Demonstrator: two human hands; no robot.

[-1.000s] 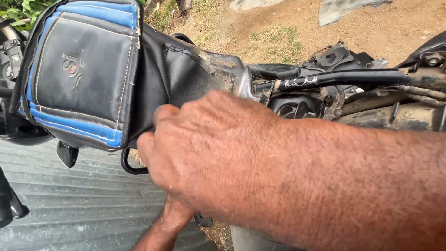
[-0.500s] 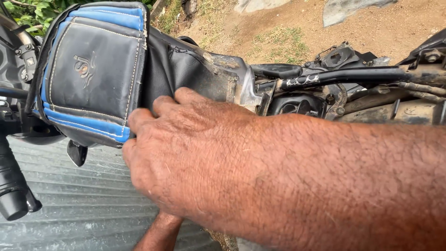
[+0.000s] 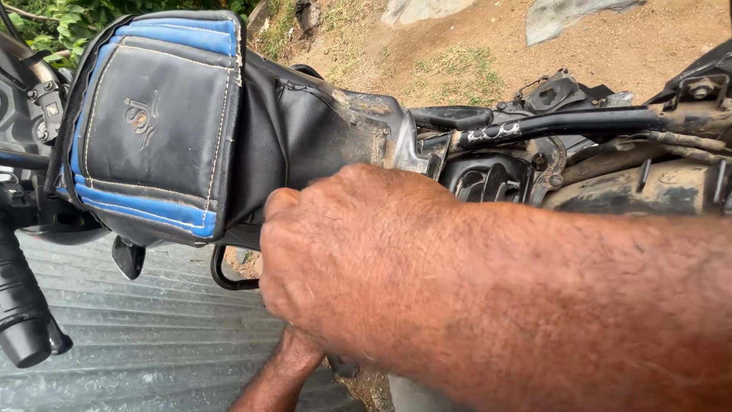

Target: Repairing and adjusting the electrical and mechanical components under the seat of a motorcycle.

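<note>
- My right hand [image 3: 358, 259] fills the middle of the head view, knuckles up, set against the lower side of a motorcycle's black fuel-tank cover [image 3: 305, 145].
- Its fingers are curled under and pressed close together; the fingertips are hidden beneath the hand, so I cannot tell what, if anything, they pinch.
- My left hand is out of sight: only the left forearm [image 3: 278, 378] shows, rising from the bottom edge and passing under the right hand. I cannot tell how its fingers lie.
- The tank cover sits at upper centre, stretched over the tank, with a blue-trimmed black pouch [image 3: 152, 122] stitched in white on its left part.
- Just below the cover's edge, left of my right hand, a thin black metal loop [image 3: 223, 276] hangs down.
- Right of the tank the seat is off: a black frame rail [image 3: 564, 123] runs across bare, muddy parts.
- A black handlebar grip [image 3: 21, 313] juts in at lower left over ribbed grey sheeting [image 3: 137, 351].
- Bare earth [image 3: 488, 38] with sparse grass lies beyond the motorcycle.
</note>
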